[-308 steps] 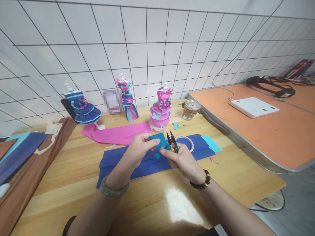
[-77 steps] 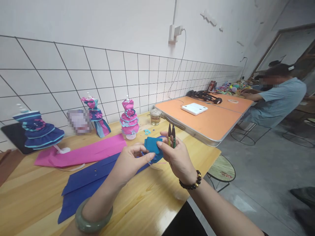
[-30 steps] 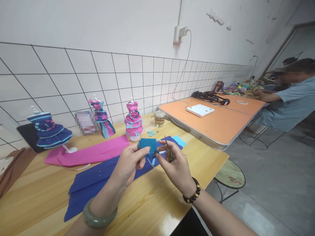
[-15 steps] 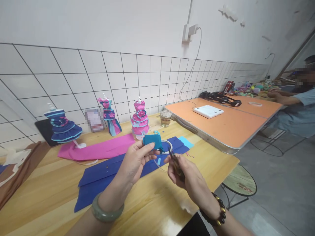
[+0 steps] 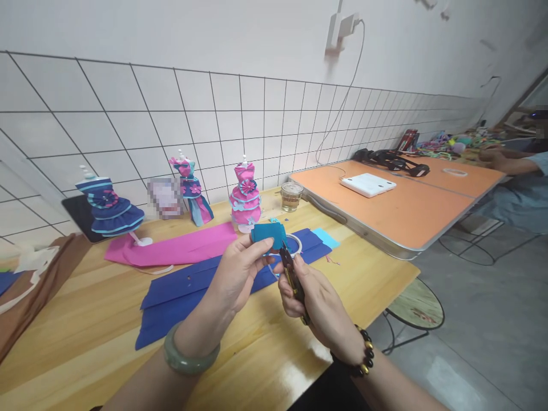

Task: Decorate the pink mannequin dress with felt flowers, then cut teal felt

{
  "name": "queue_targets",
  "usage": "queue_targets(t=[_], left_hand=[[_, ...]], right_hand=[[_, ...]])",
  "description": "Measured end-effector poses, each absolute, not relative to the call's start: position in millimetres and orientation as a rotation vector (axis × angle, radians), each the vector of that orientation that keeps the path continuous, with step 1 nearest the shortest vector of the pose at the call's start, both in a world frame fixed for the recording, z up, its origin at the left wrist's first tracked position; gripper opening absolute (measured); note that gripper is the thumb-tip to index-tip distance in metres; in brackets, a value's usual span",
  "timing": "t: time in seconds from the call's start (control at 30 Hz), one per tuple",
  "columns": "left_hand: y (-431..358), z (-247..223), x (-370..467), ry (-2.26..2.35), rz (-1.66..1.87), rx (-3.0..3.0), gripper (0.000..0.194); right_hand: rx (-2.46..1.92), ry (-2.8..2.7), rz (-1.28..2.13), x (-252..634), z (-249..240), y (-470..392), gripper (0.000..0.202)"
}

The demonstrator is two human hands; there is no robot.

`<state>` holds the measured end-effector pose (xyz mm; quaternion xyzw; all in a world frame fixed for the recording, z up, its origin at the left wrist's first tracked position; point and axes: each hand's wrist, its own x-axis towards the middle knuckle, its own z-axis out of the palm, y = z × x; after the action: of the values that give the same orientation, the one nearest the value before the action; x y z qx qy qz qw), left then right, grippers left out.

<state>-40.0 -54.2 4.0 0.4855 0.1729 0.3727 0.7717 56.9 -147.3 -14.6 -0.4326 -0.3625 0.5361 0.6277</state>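
Note:
My left hand (image 5: 240,268) pinches a folded piece of teal cloth (image 5: 268,234) between thumb and fingers, above the table. In my right hand (image 5: 310,288) is a pair of small dark thread snips (image 5: 293,279) with gold-coloured parts. Their tips point up at the cloth's lower right corner; whether the blades touch it I cannot tell. Behind the hands, a roll of white tape (image 5: 295,244) lies on a strip of dark blue cloth (image 5: 171,297). A pink cloth strip (image 5: 171,246) lies farther back.
Three miniature dress forms wear a blue dress (image 5: 113,208), a multicoloured dress (image 5: 194,197) and a pink dress (image 5: 245,197). A glass cup (image 5: 291,197) stands near the wall. To the right are an orange table (image 5: 394,220), a white box (image 5: 368,184), a stool (image 5: 415,308) and another person's arm (image 5: 514,164).
My right hand has moved left and up, bringing the snips' tips to the teal cloth's corner. My left hand keeps its hold. The camera view has tilted slightly downward.

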Motion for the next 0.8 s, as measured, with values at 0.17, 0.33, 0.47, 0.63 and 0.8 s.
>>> queue_targets(t=[0.17, 0.33, 0.47, 0.63, 0.8], left_hand=[[-55.6, 3.8, -39.4, 0.358, 0.812, 1.110, 0.011], [-57.4, 6.9, -38.9, 0.407, 0.840, 1.162, 0.009], [-58.8, 7.9, -38.9, 0.410, 0.851, 1.176, 0.009], [-61.7, 10.8, -39.5, 0.433, 0.849, 1.191, 0.009], [-61.8, 11.6, -39.6, 0.468, 0.882, 1.198, 0.008]], right_hand=[[-0.972, -0.814, 1.225, 53.8, -9.7, -142.4, 0.038], [-0.966, -0.813, 1.213, 54.8, -7.0, -140.0, 0.038], [-0.958, -0.820, 1.216, 56.6, -8.8, -139.7, 0.039], [-0.940, -0.813, 1.221, 56.3, -7.9, -138.1, 0.039], [-0.938, -0.807, 1.217, 54.4, -4.5, -135.9, 0.039]])
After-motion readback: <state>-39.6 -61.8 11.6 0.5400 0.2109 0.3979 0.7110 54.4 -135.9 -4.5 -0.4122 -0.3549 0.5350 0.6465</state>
